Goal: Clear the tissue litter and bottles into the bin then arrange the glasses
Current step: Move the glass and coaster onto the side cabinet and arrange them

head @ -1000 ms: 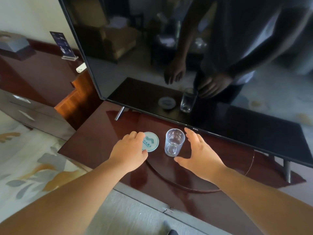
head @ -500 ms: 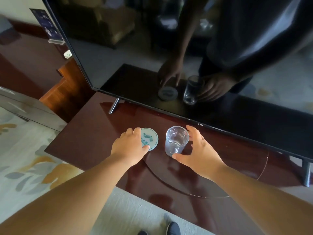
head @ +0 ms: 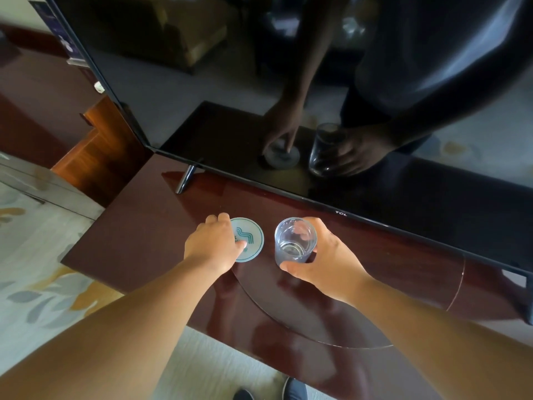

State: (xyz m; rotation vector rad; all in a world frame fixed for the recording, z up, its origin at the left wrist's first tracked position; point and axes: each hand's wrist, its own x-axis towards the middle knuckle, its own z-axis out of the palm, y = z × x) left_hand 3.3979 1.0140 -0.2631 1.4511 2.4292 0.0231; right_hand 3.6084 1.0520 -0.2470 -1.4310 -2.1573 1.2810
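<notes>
From the head view, the right hand [head: 328, 261] is wrapped round a clear glass [head: 294, 241], with the thumb on the near side and the fingers on the far side. The glass stands upright on the shiny brown cabinet top [head: 138, 241], just in front of the big black TV [head: 317, 82]. It looks empty, though that is hard to tell through clear glass. Just to its left, not touching it, lies a round coaster [head: 252, 241] with green wavy lines. The left hand [head: 213, 246] lies on the coaster's left edge, with the thumb and fingertips pressing down on it and not curled round it. No tissue, bottle or bin shows here, so this looks like the last part of the job, putting the glasses in order. The next move is likely to lift the glass and set it down on the middle of the coaster. The left hand would need to slide back so that there is room. The glass is smooth, so the hold should be firm and the move slow.
</notes>
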